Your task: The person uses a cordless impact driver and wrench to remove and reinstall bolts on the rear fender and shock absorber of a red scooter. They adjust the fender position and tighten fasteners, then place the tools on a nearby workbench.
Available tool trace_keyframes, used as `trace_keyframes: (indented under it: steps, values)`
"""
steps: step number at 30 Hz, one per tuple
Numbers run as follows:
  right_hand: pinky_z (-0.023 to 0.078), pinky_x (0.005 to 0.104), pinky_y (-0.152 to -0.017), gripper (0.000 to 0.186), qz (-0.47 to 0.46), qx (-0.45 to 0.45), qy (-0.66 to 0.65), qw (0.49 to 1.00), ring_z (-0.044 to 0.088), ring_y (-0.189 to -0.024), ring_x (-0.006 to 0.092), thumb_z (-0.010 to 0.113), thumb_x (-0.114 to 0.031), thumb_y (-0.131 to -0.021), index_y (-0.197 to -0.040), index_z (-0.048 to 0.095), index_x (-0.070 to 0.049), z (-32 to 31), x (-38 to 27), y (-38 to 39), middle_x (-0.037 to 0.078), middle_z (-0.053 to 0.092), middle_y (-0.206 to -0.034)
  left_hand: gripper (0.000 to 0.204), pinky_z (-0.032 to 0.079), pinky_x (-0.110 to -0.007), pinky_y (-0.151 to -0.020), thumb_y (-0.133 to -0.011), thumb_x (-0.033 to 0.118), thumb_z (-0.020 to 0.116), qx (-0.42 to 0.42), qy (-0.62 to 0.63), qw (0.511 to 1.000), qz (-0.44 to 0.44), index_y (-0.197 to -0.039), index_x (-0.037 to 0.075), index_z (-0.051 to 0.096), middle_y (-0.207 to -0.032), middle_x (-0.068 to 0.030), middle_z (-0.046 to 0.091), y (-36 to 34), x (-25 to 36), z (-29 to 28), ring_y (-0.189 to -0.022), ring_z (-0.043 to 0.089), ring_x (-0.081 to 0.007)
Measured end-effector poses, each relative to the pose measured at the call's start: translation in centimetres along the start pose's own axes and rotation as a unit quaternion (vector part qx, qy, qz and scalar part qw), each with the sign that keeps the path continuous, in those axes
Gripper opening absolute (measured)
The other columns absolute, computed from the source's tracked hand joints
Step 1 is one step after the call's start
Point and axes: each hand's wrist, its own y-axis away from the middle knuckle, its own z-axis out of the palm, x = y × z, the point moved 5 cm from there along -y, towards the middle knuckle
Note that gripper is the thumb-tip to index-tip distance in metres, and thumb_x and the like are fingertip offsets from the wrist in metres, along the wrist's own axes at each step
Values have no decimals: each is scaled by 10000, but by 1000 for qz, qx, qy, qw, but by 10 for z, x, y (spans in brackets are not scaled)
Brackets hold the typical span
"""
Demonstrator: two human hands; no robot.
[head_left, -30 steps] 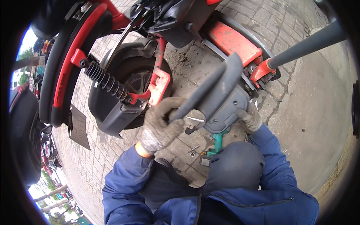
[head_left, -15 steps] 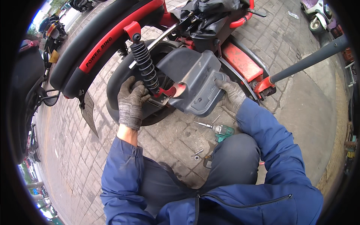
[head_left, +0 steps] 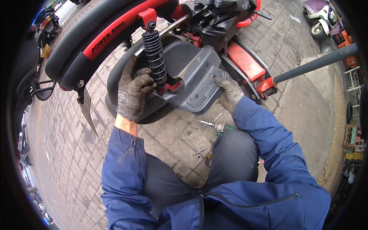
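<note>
A dark grey plastic mudguard (head_left: 203, 82) sits over the rear wheel (head_left: 155, 118) of a red and black scooter (head_left: 105, 40). My right hand (head_left: 230, 91), in a grey knit glove, grips its right edge, thumb on top and fingers underneath. Close to the black coil-spring shock absorber (head_left: 154, 53), my gloved left hand (head_left: 133, 94) holds the mudguard's left side. One of its fingers stretches up along the curved panel, while the others bend toward the spring. Part of a red bracket (head_left: 171, 86) shows at the shock's lower end, in the mudguard's cut-out.
Between my knees and the wheel, a green power driver (head_left: 218, 126) lies on the paving, partly behind my right knee. A small socket (head_left: 198, 156) and a thin bit (head_left: 199, 151) lie nearer. A red jack's long grey handle (head_left: 314, 65) slants across the right. Another scooter (head_left: 322, 19) stands far right.
The mudguard has shifted left and covers more of the wheel and the red bracket. My left hand has moved slightly up along the shock, one finger now stretched out; my right hand has followed leftward.
</note>
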Motion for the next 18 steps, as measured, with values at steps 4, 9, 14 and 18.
trace_keyframes:
  steps: [4,9,14,18]
  values:
    - [606,406,-503,459,-33,9,11,999,702,-778,270,685,-236,-842,-1230,529,-46,2,-5,0,135,666,-997,753,535,-340,-735,-796,-6,572,-18,8,1000,-2,-1484,77,277,-1025,-98,582,3,1,2,-777,586,-139]
    - [613,391,-533,476,-14,-105,13,994,700,-815,260,686,-242,-844,-1250,515,-62,20,0,-15,116,666,-1012,773,541,-325,-725,-792,-18,568,-40,35,999,4,-1492,73,253,-983,-92,580,1,3,3,-758,589,-142]
    - [613,393,-569,469,22,-129,-12,991,699,-804,252,711,-263,-842,-1224,537,-54,31,12,-42,113,671,-1020,774,530,-284,-656,-788,-32,567,-39,22,999,20,-1488,38,246,-929,-100,580,-1,1,-3,-715,588,-160]
    - [598,377,-543,516,83,-40,103,990,696,-770,253,698,-364,-856,-1210,539,-24,24,14,-50,136,655,-981,775,520,-266,-680,-792,-26,566,-31,-28,999,23,-1493,53,246,-933,-82,581,-4,-1,-8,-713,572,-132]
